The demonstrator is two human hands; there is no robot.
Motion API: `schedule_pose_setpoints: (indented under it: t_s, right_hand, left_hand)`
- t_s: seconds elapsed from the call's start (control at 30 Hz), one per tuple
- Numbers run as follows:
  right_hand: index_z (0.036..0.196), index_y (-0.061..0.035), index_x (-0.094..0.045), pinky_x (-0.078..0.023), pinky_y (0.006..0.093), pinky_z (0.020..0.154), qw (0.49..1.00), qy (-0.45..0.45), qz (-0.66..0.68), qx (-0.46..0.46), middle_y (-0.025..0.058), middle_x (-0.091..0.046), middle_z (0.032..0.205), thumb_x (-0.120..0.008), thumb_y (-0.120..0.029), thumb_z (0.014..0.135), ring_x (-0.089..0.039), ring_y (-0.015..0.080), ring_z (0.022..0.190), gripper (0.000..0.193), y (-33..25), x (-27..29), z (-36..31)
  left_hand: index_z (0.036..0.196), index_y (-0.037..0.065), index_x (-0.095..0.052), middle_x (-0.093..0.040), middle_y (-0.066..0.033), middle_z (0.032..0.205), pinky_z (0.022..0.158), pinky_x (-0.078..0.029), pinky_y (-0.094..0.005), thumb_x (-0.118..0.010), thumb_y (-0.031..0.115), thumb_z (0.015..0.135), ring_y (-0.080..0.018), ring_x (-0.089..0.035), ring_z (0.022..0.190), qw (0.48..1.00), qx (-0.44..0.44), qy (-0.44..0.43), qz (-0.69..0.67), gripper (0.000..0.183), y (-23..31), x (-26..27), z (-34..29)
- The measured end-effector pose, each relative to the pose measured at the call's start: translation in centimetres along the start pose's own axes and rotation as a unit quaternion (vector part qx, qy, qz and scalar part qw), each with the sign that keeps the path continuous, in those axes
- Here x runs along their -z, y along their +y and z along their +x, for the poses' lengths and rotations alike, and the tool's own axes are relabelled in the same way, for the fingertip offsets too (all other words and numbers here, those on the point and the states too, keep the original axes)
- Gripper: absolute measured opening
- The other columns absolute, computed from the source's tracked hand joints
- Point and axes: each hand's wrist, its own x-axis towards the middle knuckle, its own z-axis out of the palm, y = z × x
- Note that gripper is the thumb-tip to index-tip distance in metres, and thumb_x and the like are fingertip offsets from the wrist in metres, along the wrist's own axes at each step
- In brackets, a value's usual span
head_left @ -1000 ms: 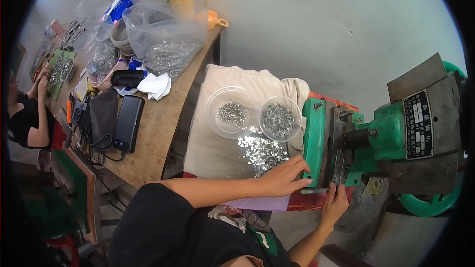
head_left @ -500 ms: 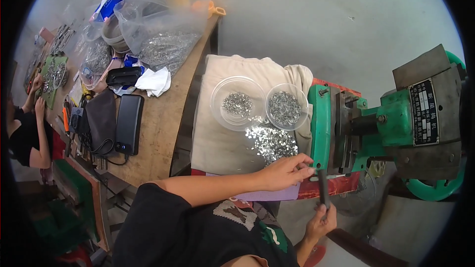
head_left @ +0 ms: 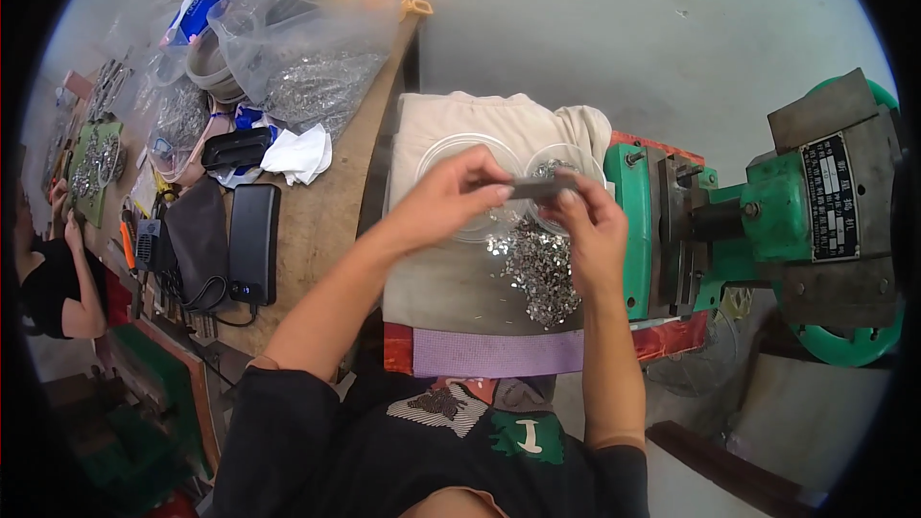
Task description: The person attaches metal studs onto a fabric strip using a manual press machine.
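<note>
A dark flat bar (head_left: 532, 189) is held level between my two hands over the plastic tubs. My left hand (head_left: 451, 194) pinches its left end between thumb and fingers. At the other end, the fingers of my right hand (head_left: 593, 225) are closed on it. Beneath them stand a larger clear round tub (head_left: 432, 151) and a smaller clear tub (head_left: 581, 155) with small metal pieces, both partly covered by my hands. A loose heap of shiny metal bits (head_left: 542, 278) lies in front of the tubs on a beige cloth (head_left: 451, 302).
A green press (head_left: 638, 230) stands right of the cloth. On the wooden table (head_left: 307, 278) at left lie a black power bank (head_left: 253, 245), white tissue (head_left: 299, 155) and plastic bags of metal pieces (head_left: 317, 86). Another person's arm (head_left: 86, 278) is at far left.
Both hands have moved up and away from the press's near edge to over the tubs, bringing the bar along. The bar has turned from upright to level, and my left hand now grips it too.
</note>
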Motion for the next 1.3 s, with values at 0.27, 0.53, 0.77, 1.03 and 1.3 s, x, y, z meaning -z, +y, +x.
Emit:
schedule_pose_setpoints:
  t_s: [0.27, 0.53, 0.77, 1.03, 1.3]
  right_hand:
    - [0.120, 0.0011, -0.069, -0.054, 0.0255, 0.073, 0.954, -0.041, -0.253, 0.157, 0.0074, -0.075, 0.094, -0.072, -0.004, 0.090, -0.069, 0.0106, 0.083, 0.031, -1.0, -0.8, 0.7]
    - [0.103, 0.0037, -0.069, -0.055, 0.0247, 0.072, 0.981, 0.015, -0.174, 0.087, 0.0059, -0.073, 0.090, -0.071, -0.001, 0.090, -0.069, 0.0109, 0.078, 0.014, -1.0, 1.9, -3.3]
    - [0.098, 0.0028, -0.068, -0.055, 0.0264, 0.065, 0.987, 0.114, -0.059, -0.091, 0.0061, -0.069, 0.085, -0.069, -0.003, 0.091, -0.067, 0.0139, 0.070, 0.009, 1.6, 9.9, -14.9]
    - [0.102, 0.0006, -0.069, -0.049, 0.0225, 0.058, 0.931, 0.318, -0.120, -0.136, 0.0028, -0.068, 0.077, -0.072, -0.012, 0.093, -0.061, 0.0085, 0.062, 0.016, 6.0, 13.0, -17.7]
    - [0.110, 0.0015, -0.069, -0.045, 0.0218, 0.058, 0.878, 0.321, -0.354, -0.022, 0.0017, -0.056, 0.095, -0.079, -0.008, 0.085, -0.053, 0.0060, 0.070, 0.028, 7.2, 12.1, -17.1]
  left_hand:
    - [0.116, -0.002, -0.070, -0.072, -0.0055, 0.103, 0.083, -0.054, -0.0284, -0.075, 0.003, 0.083, -0.0118, -0.066, 0.091, 0.963, 0.016, 0.055, 0.265, 0.033, 3.4, 2.0, -0.1]
    - [0.120, -0.001, -0.062, -0.065, -0.0017, 0.097, 0.076, -0.049, -0.0248, -0.066, 0.013, 0.095, -0.0079, -0.059, 0.084, 0.972, -0.033, 0.122, 0.199, 0.029, 0.7, 2.1, -1.2]
    - [0.118, 0.002, -0.057, -0.058, -0.0086, 0.081, 0.070, -0.047, -0.0337, -0.049, 0.031, 0.105, -0.0175, -0.057, 0.076, 0.952, 0.193, -0.173, 0.160, 0.033, 1.1, -1.2, -8.8]
    - [0.101, 0.006, -0.065, -0.063, -0.0160, 0.070, 0.061, -0.047, -0.0428, -0.071, 0.036, 0.090, -0.0323, -0.064, 0.066, 0.903, 0.177, -0.233, 0.315, 0.032, -4.8, -6.6, -12.1]
    - [0.101, 0.006, -0.058, -0.064, -0.0173, 0.068, 0.062, -0.048, -0.0484, -0.074, 0.036, 0.086, -0.0389, -0.066, 0.069, 0.866, 0.184, -0.204, 0.419, 0.037, -3.9, -7.9, -12.7]
